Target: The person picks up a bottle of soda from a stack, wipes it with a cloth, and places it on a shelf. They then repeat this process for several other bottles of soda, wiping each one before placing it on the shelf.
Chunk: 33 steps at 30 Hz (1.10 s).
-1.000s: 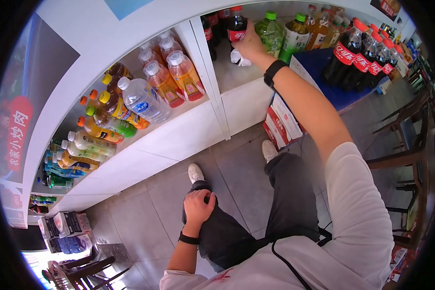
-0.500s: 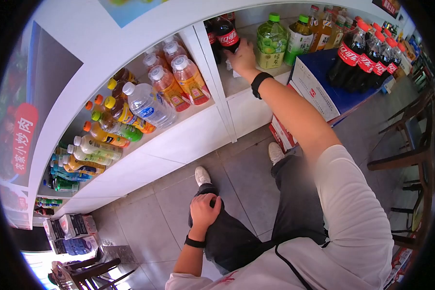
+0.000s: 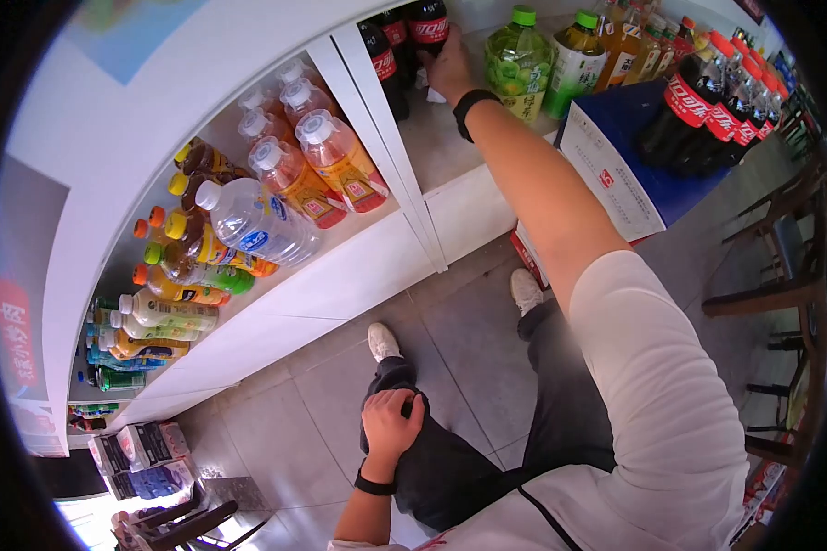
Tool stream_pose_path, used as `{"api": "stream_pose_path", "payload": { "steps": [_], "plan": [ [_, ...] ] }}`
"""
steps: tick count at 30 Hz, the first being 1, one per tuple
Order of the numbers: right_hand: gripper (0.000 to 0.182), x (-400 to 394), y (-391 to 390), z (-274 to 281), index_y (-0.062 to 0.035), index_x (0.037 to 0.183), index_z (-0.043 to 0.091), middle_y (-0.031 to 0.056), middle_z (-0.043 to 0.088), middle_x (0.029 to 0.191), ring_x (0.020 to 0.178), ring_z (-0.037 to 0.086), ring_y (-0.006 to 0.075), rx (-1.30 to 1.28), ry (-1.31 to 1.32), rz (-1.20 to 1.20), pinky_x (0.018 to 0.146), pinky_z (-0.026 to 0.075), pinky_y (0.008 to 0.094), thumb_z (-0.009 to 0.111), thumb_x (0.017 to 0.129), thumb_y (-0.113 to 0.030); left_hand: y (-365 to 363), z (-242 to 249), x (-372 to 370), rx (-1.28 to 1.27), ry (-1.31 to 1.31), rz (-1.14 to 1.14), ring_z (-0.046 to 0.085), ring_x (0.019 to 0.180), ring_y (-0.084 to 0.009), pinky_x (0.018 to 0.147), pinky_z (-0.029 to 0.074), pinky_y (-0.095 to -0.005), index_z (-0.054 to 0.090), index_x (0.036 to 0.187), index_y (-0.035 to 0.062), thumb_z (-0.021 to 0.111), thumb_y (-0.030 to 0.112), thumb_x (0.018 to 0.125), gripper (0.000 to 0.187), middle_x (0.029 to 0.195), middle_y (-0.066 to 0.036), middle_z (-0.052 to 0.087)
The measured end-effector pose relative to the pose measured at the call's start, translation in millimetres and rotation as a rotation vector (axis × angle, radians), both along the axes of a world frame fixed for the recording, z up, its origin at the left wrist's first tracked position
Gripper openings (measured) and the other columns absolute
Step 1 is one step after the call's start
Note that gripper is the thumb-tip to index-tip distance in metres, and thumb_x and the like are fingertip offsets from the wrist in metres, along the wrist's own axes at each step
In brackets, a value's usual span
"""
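Observation:
My right hand (image 3: pixel 450 69) reaches into the upper shelf compartment, its fingers closed round the side of a cola bottle (image 3: pixel 428 26) with a red label. A crumpled white tissue or cloth (image 3: pixel 437 95) shows under that hand. Another cola bottle (image 3: pixel 382 64) stands just to the left, by the divider. On the right of the hand is a large green-tea bottle (image 3: pixel 519 69) with a green cap. My left hand (image 3: pixel 391 422) rests on my knee, holding nothing that I can see, its fingers laid over the dark trouser cloth.
Several cola bottles (image 3: pixel 698 106) stand on a blue-and-white carton (image 3: pixel 616 165) at the right. Beyond the white divider (image 3: pixel 377 129), juice bottles (image 3: pixel 340 161) and a large clear bottle (image 3: pixel 259 220) line the shelf. Wooden chairs (image 3: pixel 772 298) stand at the right edge.
My right hand has moved the cola bottle deeper into the compartment. The view has shifted a little, showing more cola bottles beside the divider. My left hand stays on the knee.

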State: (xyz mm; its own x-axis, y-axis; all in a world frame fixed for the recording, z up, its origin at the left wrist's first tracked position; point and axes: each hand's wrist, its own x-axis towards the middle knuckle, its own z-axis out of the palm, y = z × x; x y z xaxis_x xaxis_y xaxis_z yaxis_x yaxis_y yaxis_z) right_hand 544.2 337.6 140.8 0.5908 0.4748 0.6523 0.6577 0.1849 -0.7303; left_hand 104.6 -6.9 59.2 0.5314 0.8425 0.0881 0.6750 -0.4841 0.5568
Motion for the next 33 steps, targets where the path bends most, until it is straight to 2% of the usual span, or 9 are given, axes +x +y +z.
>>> {"api": "stream_pose_path", "payload": {
  "steps": [1, 8, 20, 23, 26, 29, 30, 32, 33],
  "plan": [
    [0.065, 2.0, 3.2, 0.5, -0.0025, 0.130, 0.038, 0.0264, 0.065, 0.112, 0.108, 0.061, 0.0450, -0.054, 0.044, 0.019, 0.091, 0.049, 0.0475, 0.078, 0.080, -0.013, 0.2, -0.3, 1.0, 0.008, -0.002, 0.000, 0.065, 0.075, -0.0308, 0.073, 0.049, -0.0412, 0.067, 0.076, 0.0068, 0.070, 0.018, 0.078, 0.012, 0.075, -0.009, 0.068],
    [0.054, 19.1, 26.7, -1.7, -0.0049, 0.120, 0.045, 0.0233, 0.067, 0.108, 0.105, 0.062, 0.0436, -0.131, 0.040, -0.016, 0.088, 0.050, 0.0502, 0.078, 0.078, -0.015, 2.1, 3.4, 4.9, -0.014, 0.017, -0.003, 0.066, 0.075, -0.0297, 0.073, 0.049, -0.0401, 0.067, 0.076, 0.0074, 0.071, 0.018, 0.078, 0.011, 0.074, -0.008, 0.068],
    [0.053, 36.3, 48.4, -11.1, -0.0037, 0.118, 0.046, 0.0265, 0.066, 0.104, 0.102, 0.061, 0.0465, 0.010, -0.058, 0.090, 0.088, 0.050, 0.0517, 0.078, 0.078, -0.016, 2.0, 5.2, 2.6, -0.005, -0.005, 0.008, 0.066, 0.073, -0.0302, 0.072, 0.049, -0.0407, 0.067, 0.076, 0.0076, 0.071, 0.016, 0.077, 0.010, 0.073, -0.008, 0.067],
    [0.057, 27.9, 33.9, -1.9, -0.0033, 0.125, 0.046, 0.0242, 0.065, 0.114, 0.109, 0.062, 0.0410, -0.106, -0.024, 0.041, 0.091, 0.050, 0.0458, 0.077, 0.080, -0.020, 2.4, 1.2, 0.9, 0.007, 0.007, 0.001, 0.066, 0.073, -0.0300, 0.072, 0.049, -0.0405, 0.067, 0.076, 0.0075, 0.071, 0.016, 0.077, 0.009, 0.073, -0.008, 0.067],
    [0.064, 3.8, 24.3, 1.2, -0.0017, 0.131, 0.044, 0.0263, 0.066, 0.111, 0.108, 0.063, 0.0422, -0.180, 0.013, -0.248, 0.090, 0.051, 0.0467, 0.076, 0.079, -0.020, 3.0, 1.2, 2.8, 0.017, -0.007, -0.002, 0.065, 0.073, -0.0301, 0.071, 0.049, -0.0407, 0.067, 0.076, 0.0073, 0.071, 0.016, 0.078, 0.010, 0.074, -0.008, 0.068],
    [0.062, -18.2, -12.1, 5.6, 0.0006, 0.132, 0.048, 0.0281, 0.066, 0.110, 0.107, 0.062, 0.0440, -0.193, 0.214, -0.033, 0.089, 0.051, 0.0485, 0.074, 0.079, -0.017, 0.3, -0.2, 1.6, 0.009, -0.001, -0.002, 0.065, 0.073, -0.0302, 0.071, 0.049, -0.0412, 0.067, 0.076, 0.0073, 0.070, 0.016, 0.078, 0.010, 0.074, -0.008, 0.068],
    [0.041, -23.6, -26.5, 5.4, 0.0028, 0.114, 0.058, 0.0263, 0.066, 0.111, 0.103, 0.064, 0.0417, -0.201, 0.151, -0.033, 0.090, 0.051, 0.0469, 0.071, 0.077, -0.009, -0.2, -0.2, 0.3, 0.021, -0.006, 0.005, 0.065, 0.073, -0.0304, 0.071, 0.049, -0.0415, 0.067, 0.076, 0.0073, 0.070, 0.016, 0.079, 0.010, 0.073, -0.008, 0.068],
    [0.034, -27.3, -91.0, 16.6, -0.0014, 0.111, 0.068, 0.0195, 0.070, 0.098, 0.093, 0.068, 0.0327, -0.210, 0.237, 0.220, 0.083, 0.053, 0.0409, 0.071, 0.078, -0.011, -2.7, -1.5, -1.0, 0.038, -0.026, 0.001, 0.065, 0.073, -0.0308, 0.070, 0.049, -0.0420, 0.067, 0.075, 0.0073, 0.070, 0.017, 0.079, 0.011, 0.073, -0.008, 0.067],
    [0.029, -40.9, -151.0, 54.4, -0.0030, 0.107, 0.068, 0.0147, 0.070, 0.095, 0.088, 0.068, 0.0257, -0.201, 0.450, 0.379, 0.079, 0.054, 0.0362, 0.072, 0.079, -0.012, -4.2, -3.5, -2.8, 0.039, -0.026, 0.004, 0.065, 0.073, -0.0310, 0.070, 0.049, -0.0422, 0.067, 0.075, 0.0073, 0.070, 0.017, 0.079, 0.011, 0.072, -0.008, 0.067]
  ]
}}
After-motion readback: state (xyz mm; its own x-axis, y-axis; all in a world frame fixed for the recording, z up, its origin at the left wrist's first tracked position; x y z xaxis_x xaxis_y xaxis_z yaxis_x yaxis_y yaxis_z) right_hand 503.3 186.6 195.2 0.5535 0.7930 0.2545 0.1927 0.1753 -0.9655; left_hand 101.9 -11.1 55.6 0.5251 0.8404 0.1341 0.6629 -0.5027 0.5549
